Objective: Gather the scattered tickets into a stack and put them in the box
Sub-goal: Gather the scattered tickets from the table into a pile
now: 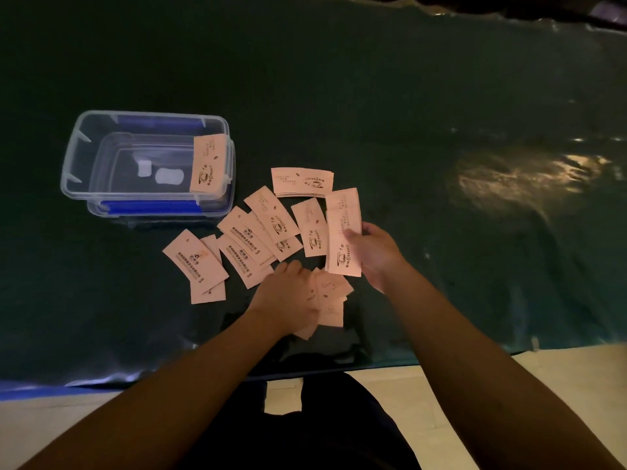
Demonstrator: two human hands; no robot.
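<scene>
Several pale pink tickets (252, 239) with coffee-cup print lie scattered on the dark green table cover. A small neat pile (302, 182) sits at the far side of the scatter. My right hand (375, 254) grips one long ticket (341, 247) by its right edge, lifted slightly over the others. My left hand (288, 295) rests palm down on a loose bunch of tickets (330, 300) near the table's front edge. The clear plastic box (78, 157) stands open to the left, with one ticket (207, 162) leaning inside its right wall.
The box sits on its lid with blue clips (152, 206). Two small white pieces (169, 176) lie on the box floor. A pink slip (283, 396) rests on my lap below the table edge. Light glare (529, 174) marks the cover at right.
</scene>
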